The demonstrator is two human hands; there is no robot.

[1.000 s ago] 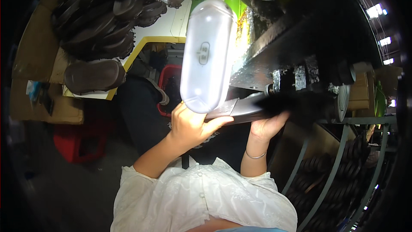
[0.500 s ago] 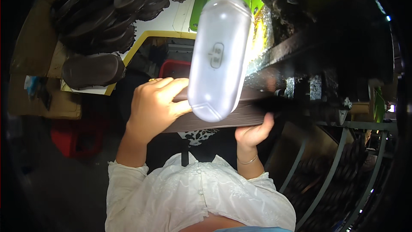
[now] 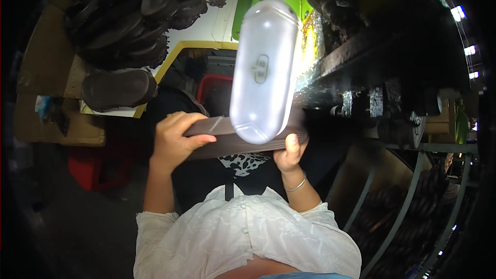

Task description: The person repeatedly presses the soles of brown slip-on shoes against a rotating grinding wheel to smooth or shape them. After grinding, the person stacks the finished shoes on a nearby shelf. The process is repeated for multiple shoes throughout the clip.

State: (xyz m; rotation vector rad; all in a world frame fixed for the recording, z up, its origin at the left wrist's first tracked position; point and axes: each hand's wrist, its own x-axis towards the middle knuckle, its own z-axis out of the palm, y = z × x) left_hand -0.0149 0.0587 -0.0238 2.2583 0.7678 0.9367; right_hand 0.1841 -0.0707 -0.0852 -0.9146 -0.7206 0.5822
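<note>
A dark brown shoe sole (image 3: 219, 148) with a lined surface is held level in front of my body, between both hands. My left hand (image 3: 176, 133) grips its left end, the thumb lying along the near face and the fingers over the top. My right hand (image 3: 290, 153) closes on the right end with the thumb raised against it. A pale, translucent, rounded lamp-like body (image 3: 263, 72) hangs over the middle and hides part of the sole. The right fingers are mostly hidden behind the sole.
At the upper left, a pile of dark brown soles and slippers (image 3: 124, 26) lies on a white, yellow-edged table (image 3: 199, 45). One separate sole (image 3: 119, 89) rests near its corner. A cardboard box (image 3: 77, 126), red bins (image 3: 95, 168), dark machinery (image 3: 382, 67) and a metal rack (image 3: 405, 204) surround me.
Both hands have shifted left with the sole, and its right end now shows beside the right thumb. The left hand sits slightly lower. The view has moved a little.
</note>
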